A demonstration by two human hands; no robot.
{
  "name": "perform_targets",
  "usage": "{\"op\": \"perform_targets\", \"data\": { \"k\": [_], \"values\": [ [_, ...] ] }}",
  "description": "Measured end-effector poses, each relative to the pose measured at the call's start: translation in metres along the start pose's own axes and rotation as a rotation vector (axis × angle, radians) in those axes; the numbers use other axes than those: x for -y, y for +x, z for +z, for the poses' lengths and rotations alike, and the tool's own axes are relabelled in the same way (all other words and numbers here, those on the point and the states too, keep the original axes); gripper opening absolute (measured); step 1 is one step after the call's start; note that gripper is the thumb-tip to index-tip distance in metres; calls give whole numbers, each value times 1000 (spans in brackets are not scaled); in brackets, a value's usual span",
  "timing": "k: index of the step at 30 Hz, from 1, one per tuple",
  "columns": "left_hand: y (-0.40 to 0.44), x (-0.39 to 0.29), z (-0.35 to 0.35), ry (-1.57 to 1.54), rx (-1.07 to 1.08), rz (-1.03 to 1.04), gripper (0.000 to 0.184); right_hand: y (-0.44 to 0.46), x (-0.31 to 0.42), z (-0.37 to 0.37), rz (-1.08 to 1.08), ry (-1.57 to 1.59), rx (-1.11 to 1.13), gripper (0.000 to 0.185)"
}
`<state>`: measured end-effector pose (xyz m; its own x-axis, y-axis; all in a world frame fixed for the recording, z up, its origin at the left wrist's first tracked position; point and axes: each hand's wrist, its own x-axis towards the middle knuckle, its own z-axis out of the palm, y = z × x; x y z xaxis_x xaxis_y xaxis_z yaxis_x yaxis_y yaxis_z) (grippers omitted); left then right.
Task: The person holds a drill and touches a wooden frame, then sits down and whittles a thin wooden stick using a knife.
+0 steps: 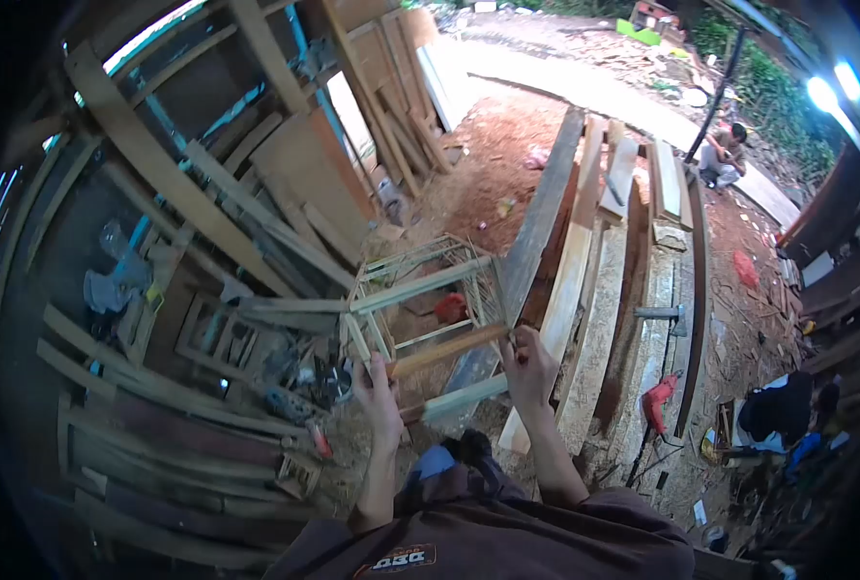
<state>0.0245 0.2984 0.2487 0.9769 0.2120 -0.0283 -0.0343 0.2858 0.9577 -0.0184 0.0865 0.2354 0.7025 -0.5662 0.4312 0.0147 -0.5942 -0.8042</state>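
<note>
A brown wooden slat (449,352) spans the space between my two hands in front of my body. Its left end is in my left hand (379,404), with the thumb up along it. At the other end, my right hand (530,367) pinches it with bent fingers. Just beyond the slat is a cage-like wooden frame (425,283) of pale bars and thin sticks; whether the slat is joined to it I cannot tell. A paler bar (464,397) lies lower, between my forearms. Something red shows through the frame.
Long planks (584,290) form a bench on the right. On it lie a hammer-like tool (676,319) and a red power tool (658,401). Boards lean on the left wall, with a plywood sheet (314,174) among them. A person (723,157) crouches at the far right.
</note>
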Motion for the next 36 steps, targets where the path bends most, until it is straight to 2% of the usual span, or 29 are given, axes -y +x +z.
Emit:
{"op": "perform_targets", "data": {
  "k": [3, 7, 11, 15, 18, 21, 26, 29, 32, 36],
  "values": [
    [-3, 0, -1, -57, -65, -32, 20, 2, -7, 12, -166, -135, 37, 22],
    [-2, 11, -20, -100, -146, -67, 18, 6, -5, 39, -304, -94, -23, 16],
    [16, 13, -56, -104, -243, -75, 17, 7, 10, 79, -380, -16, 69, 15],
    [51, 15, -94, -173, -300, -92, 20, 3, 39, 126, -86, 2, 249, 13],
    [94, 8, -118, -162, -302, -125, 21, 3, 44, 180, -262, -16, 159, 14],
    [150, -2, -148, -131, -255, -174, 21, 8, 59, 239, -339, -39, 128, 14],
    [257, -12, -209, -145, -164, -198, 19, 13, 93, 349, -234, -128, 98, 10],
    [311, -35, -234, -134, -113, -195, 21, 27, 120, 402, -273, -161, 61, 8],
    [353, -72, -242, -124, -97, -236, 23, 37, 151, 431, -243, -167, 75, 11],
    [394, -69, -252, -97, 38, -193, 27, 50, 167, 450, -197, -189, 50, 13]
  ]
}}
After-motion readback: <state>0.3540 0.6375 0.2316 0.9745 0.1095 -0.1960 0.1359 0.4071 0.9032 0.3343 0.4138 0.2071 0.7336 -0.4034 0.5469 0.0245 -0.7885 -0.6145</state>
